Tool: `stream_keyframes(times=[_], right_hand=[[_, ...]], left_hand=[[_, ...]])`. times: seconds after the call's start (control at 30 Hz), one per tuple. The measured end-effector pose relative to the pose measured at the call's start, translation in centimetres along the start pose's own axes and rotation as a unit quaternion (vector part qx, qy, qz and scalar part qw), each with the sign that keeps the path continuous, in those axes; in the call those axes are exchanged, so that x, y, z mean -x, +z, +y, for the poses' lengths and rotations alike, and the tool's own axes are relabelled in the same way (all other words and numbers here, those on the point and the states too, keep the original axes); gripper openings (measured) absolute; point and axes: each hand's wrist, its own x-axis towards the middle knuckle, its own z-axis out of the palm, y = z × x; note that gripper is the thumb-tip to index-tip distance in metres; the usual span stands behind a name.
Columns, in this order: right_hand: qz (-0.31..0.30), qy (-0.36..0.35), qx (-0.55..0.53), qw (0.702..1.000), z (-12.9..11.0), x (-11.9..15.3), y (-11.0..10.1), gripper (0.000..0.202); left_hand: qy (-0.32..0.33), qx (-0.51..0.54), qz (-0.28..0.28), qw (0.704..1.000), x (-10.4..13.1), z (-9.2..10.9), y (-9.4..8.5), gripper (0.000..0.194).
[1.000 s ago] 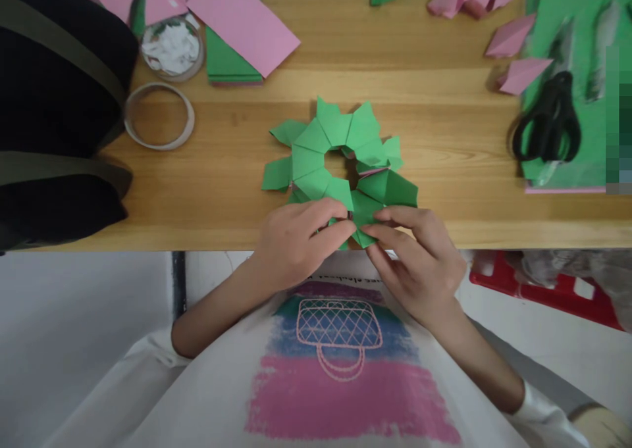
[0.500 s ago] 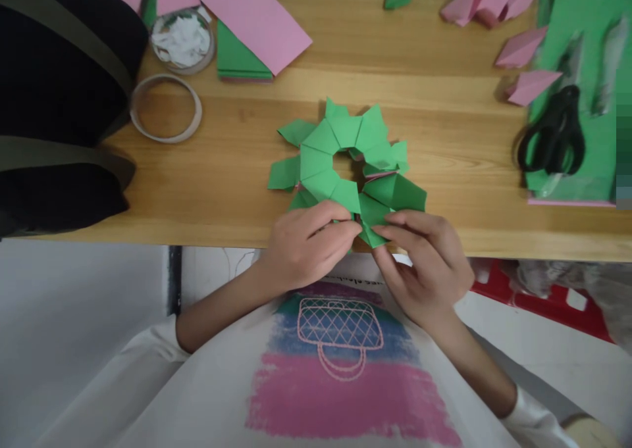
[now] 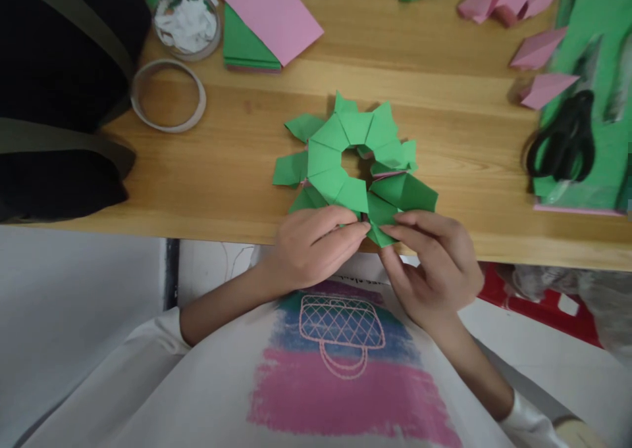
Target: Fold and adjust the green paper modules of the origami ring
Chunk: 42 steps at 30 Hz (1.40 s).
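Observation:
A ring of folded green paper (image 3: 324,156) with pointed flaps around its outer side lies near the table's front edge. My left hand (image 3: 316,245) pinches the ring's lower front part, its fingertips close to a gap between two folded pieces. My right hand (image 3: 434,260) grips a folded flap just right of that gap, thumb below and fingers above. Both sets of fingertips nearly meet there. A little pink paper shows between the green folds. My fingers hide part of the front of the ring.
A tape roll (image 3: 198,109) and a round tub of white scraps (image 3: 187,27) stand left, beside a black bag (image 3: 59,60). Pink paper (image 3: 276,17) tops a green stack. Black-handled scissors (image 3: 563,135) lie on green sheets (image 3: 548,188) at right, near folded pink pieces (image 3: 538,48).
The view has shifted slightly, so the ring and hands sit a little further right. Both hands keep their hold on the ring, with hardly any finger movement.

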Motion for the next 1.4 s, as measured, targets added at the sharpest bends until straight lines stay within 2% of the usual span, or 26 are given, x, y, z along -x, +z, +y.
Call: stream_keyframes(times=[0.43,0.6,0.87,1.17,1.4], right_hand=[[0.027,0.018,-0.020,0.999,0.1,-0.1,0.1,0.020],[0.024,0.027,-0.010,0.999,0.1,-0.2,-0.1,0.022],[0.042,0.054,-0.062,0.996,0.8,0.6,0.2,0.035],[0.000,0.089,-0.097,0.991,0.6,-0.1,0.3,0.041],[-0.017,0.086,-0.103,0.991,1.0,0.0,0.4,0.051]], left_hand=[[-0.017,-0.005,0.015,1.000,-0.1,0.4,0.3,0.004],[-0.029,0.030,0.012,0.999,-0.3,0.5,0.4,0.004],[-0.049,0.049,0.008,0.998,-0.4,0.5,0.8,0.007],[-0.039,0.025,-0.030,0.998,-1.1,0.6,0.5,0.015],[-0.030,-0.006,-0.033,0.999,-1.4,0.5,0.5,0.016]])
